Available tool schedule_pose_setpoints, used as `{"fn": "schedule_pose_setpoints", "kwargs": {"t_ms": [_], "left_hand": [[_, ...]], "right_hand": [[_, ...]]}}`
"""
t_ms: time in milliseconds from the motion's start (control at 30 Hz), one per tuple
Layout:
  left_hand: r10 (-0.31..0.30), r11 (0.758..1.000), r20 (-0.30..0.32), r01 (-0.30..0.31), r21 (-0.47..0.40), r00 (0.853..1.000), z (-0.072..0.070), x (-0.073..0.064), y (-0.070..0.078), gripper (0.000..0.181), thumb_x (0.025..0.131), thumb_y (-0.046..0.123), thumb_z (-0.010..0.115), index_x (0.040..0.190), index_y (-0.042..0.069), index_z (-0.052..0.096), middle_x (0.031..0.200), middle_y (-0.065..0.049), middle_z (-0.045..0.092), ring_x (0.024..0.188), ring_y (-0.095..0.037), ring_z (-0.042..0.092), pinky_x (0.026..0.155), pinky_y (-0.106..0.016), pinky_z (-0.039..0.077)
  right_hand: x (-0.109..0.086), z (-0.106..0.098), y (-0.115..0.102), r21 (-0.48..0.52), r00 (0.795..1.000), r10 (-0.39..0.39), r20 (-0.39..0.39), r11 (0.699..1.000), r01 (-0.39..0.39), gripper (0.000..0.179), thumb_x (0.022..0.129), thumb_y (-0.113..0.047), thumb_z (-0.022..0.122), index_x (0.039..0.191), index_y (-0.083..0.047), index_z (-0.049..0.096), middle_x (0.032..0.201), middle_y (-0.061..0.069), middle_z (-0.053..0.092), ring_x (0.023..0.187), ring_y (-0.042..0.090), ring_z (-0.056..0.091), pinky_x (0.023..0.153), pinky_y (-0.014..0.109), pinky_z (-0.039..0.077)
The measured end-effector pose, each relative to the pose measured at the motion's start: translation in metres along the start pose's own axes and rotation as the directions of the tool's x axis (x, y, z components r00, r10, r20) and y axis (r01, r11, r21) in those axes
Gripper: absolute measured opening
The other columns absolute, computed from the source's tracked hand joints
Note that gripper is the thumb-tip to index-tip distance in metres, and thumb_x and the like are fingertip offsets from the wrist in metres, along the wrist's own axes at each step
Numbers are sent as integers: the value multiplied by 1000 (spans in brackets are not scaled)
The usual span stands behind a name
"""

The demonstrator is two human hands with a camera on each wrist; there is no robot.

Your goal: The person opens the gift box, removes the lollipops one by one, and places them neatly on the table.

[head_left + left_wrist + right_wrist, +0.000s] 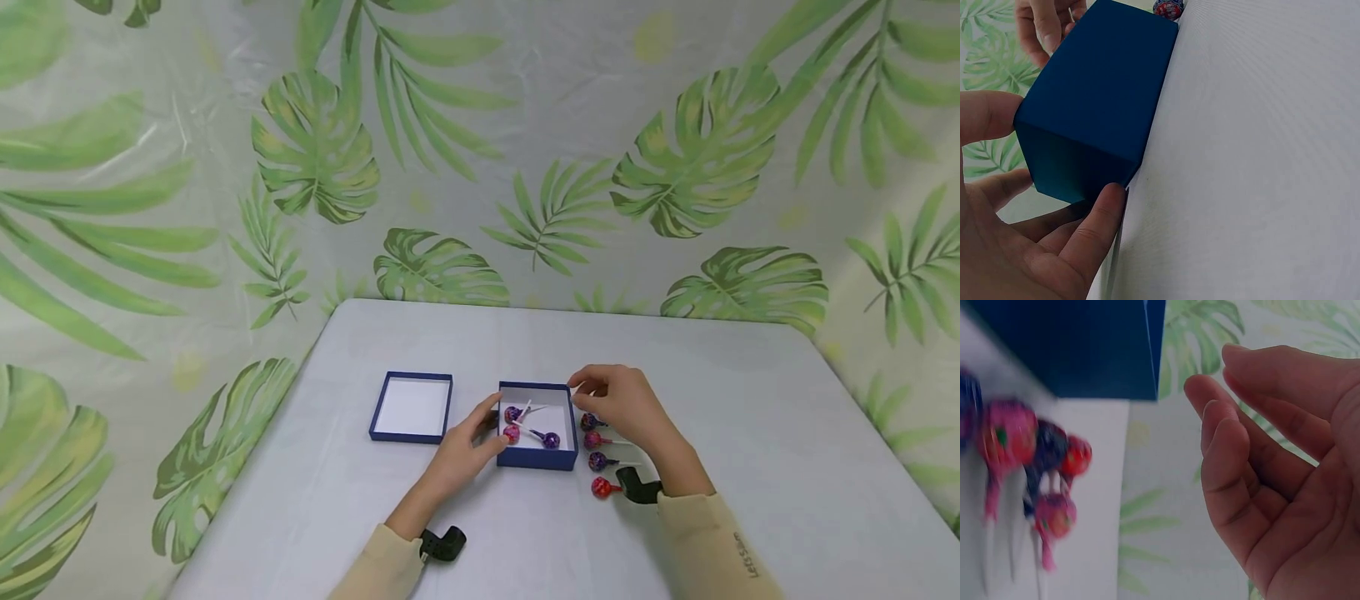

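A blue box point(536, 459) with a white inside stands uncovered on the table. Inside it lie a pink lollipop point(512, 433) and two purple lollipops point(551, 440). My left hand point(468, 454) holds the box at its left side, thumb and fingers spread around that end; the left wrist view shows the fingertips against the blue wall point(1104, 81). Over the box's back right corner hovers my right hand point(622, 404), its fingers loosely bent with nothing between them. Beneath it, right of the box, several lollipops point(592, 439) lie in a column, sticks pointing right.
Left of the box lies a shallow blue-edged lid point(412, 407), white side up. A white table point(300, 508) carries everything, with a leaf-patterned sheet point(442, 167) hanging behind it. Each wrist wears a black camera mount point(444, 543).
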State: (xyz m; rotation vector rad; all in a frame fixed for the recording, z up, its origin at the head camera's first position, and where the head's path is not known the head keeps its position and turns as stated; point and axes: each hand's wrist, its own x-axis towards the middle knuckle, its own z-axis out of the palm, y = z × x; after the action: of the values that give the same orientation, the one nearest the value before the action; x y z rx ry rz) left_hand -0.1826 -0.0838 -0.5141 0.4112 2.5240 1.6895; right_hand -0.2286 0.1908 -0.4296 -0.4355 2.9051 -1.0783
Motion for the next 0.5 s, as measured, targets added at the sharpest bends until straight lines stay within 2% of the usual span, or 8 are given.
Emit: {"fn": "schedule_pose_setpoints", "kwargs": {"t_ms": [333,500], "left_hand": [[-8,1000,12,8,-8,1000,2,-1,-1,64,100,32,62,158,33,34,154,-12,45,139,-31,45,113,-52,37],[-1,1000,16,1,0,1000,1,0,-2,65,100,32,63,158,33,33,154,-11,45,139,-29,45,112,-51,38]], "right_hand": [[3,28,-13,-5,1000,-12,20,1000,12,17,88,-17,78,104,-20,77,87,-7,66,80,18,58,66,31,53],[6,37,-20,-6,998,-63,31,998,63,17,87,-15,79,103,-17,77,85,-8,66,77,15,59,66,31,53]]}}
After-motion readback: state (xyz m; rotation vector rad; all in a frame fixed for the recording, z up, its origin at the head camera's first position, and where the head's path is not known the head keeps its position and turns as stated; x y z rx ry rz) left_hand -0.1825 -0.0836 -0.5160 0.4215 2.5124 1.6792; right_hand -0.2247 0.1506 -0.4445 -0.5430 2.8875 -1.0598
